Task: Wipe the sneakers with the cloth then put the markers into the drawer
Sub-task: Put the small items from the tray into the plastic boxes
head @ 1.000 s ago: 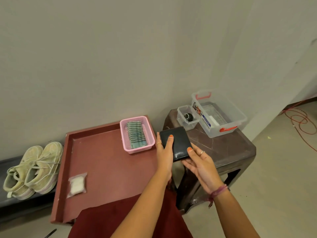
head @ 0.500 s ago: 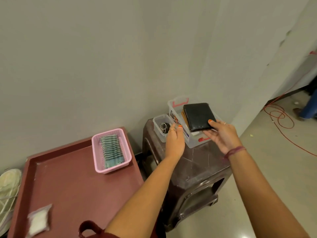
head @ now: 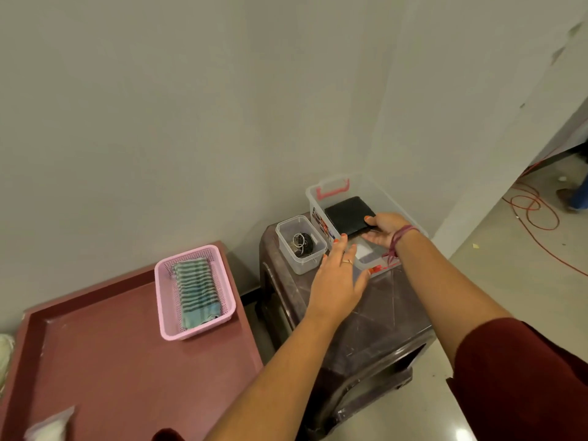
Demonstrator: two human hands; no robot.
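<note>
Left of both hands — striped cloth (head: pixel 197 289) in pink basket (head: pixel 165 300), long axis running away.
Left hand (head: pixel 339 278) nearer, released; right hand (head: pixel 383 230) grasped black wallet (head: pixel 348 214).

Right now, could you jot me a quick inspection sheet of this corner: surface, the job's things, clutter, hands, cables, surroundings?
Surface: dark plastic stool beside a red tray table.
Job's things: striped cloth in a pink basket; sneaker edge at far left; markers and drawer, nothing seen.
Clutter: clear bin, small tub of oddments, plastic bag.
Hands: right hand holds a black wallet inside the bin; left hand open at its near wall.
Cables: red cord looped on the floor.
Surroundings: plain walls, tiled floor.
</note>
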